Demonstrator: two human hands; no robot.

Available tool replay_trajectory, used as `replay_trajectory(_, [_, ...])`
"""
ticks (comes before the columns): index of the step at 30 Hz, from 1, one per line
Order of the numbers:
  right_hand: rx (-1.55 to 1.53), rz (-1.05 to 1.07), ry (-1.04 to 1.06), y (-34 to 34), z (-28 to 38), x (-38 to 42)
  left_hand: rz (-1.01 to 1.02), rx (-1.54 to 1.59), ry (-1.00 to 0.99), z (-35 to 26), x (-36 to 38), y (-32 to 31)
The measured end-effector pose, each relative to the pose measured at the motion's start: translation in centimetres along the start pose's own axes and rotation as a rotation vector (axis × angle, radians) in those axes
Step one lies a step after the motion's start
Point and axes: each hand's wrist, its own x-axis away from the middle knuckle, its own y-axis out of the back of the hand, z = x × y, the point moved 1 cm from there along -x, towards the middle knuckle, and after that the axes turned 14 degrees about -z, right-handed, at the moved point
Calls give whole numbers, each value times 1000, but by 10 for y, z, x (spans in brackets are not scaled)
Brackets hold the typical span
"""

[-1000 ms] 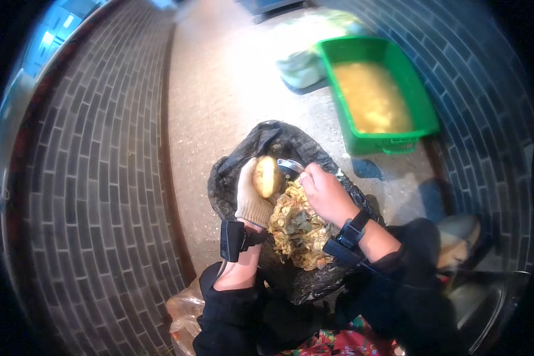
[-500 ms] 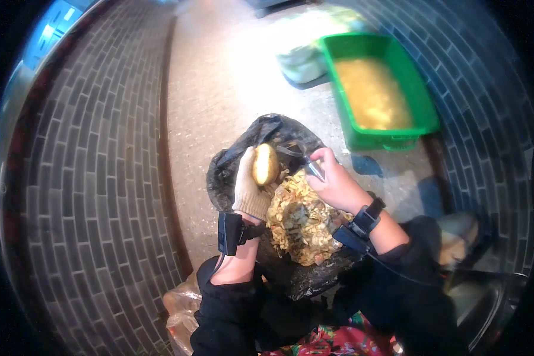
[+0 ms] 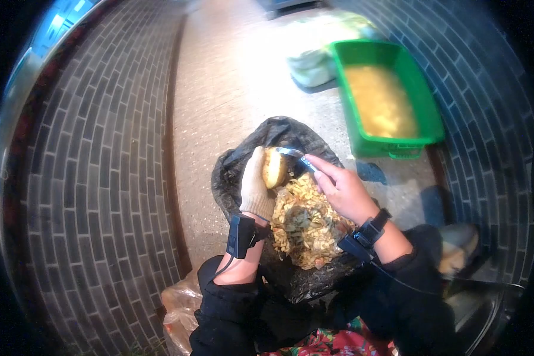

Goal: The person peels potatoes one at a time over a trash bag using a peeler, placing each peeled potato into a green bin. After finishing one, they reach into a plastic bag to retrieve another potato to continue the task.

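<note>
My left hand (image 3: 255, 187), in a pale knit glove, is closed round a partly peeled potato (image 3: 273, 168). In my right hand (image 3: 340, 185) is a peeler (image 3: 299, 156) with a metal head, which lies at the potato's upper end. Below both hands a black plastic bag (image 3: 237, 166) is spread open. A heap of yellowish peelings (image 3: 305, 222) lies on it, with some darker bits in the middle.
A green tub (image 3: 432, 113) with yellow pieces in it stands at the upper right. Beside it is a pale full sack (image 3: 311, 65). Brick walls run along both sides. A clear plastic bag (image 3: 181, 305) lies at the lower left.
The peeler has come from beside the potato onto its upper end. The potato has tilted slightly in my left hand. The whole view has shifted a little.
</note>
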Motion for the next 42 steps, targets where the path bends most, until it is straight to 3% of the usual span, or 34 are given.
replay_trajectory(2, [85, 74, -80, 0, 3, 0, -46, -92, -124, 1, 0, -1])
replay_trajectory(8, [156, 29, 2, -20, 2, 13, -223, -96, -296, 7, -9, 6])
replay_trajectory(9, [174, 22, 93, -24, 0, 16, -221, -92, -299, 7, -7, 5])
replay_trajectory(14, [238, 59, 99, -38, -3, 33, -348, -30, -307, 14, -21, 19])
replay_trajectory(17, [225, 10, 273, -47, 2, 44, -354, 39, -276, 9, -6, 10])
replay_trajectory(20, [367, 128, 188, -61, -10, 62, -328, -62, -156, 5, -26, 37])
replay_trajectory(21, [289, 209, 162, -70, -19, 73, -504, 19, -405, -2, 25, -21])
replay_trajectory(22, [288, 204, 112, -71, -10, 79, -434, -102, -458, -8, 7, -6])
replay_trajectory(25, [245, 135, 151, -54, 5, 63, -356, 4, -385, -6, -10, 7])
replay_trajectory(27, [208, 219, -29, -32, 20, 45, -216, 153, -167, -10, -10, 6])
replay_trajectory(28, [209, 220, -27, -24, 22, 38, -217, 155, -168, -11, -6, 2])
replay_trajectory(30, [170, 51, -73, -9, 22, 26, -234, 86, -174, -13, 1, -5])
replay_trajectory(34, [152, 34, -10, 7, 14, 9, -121, 24, -33, -10, 21, -20])
replay_trajectory(35, [144, 62, -31, 9, 16, 7, 20, -17, -58, -6, 17, -12])
replay_trajectory(40, [187, 22, 78, 8, 10, 7, 71, -99, -79, 5, 9, -10])
replay_trajectory(42, [215, 30, 81, 8, 11, 7, 31, -77, 50, 7, 0, -7])
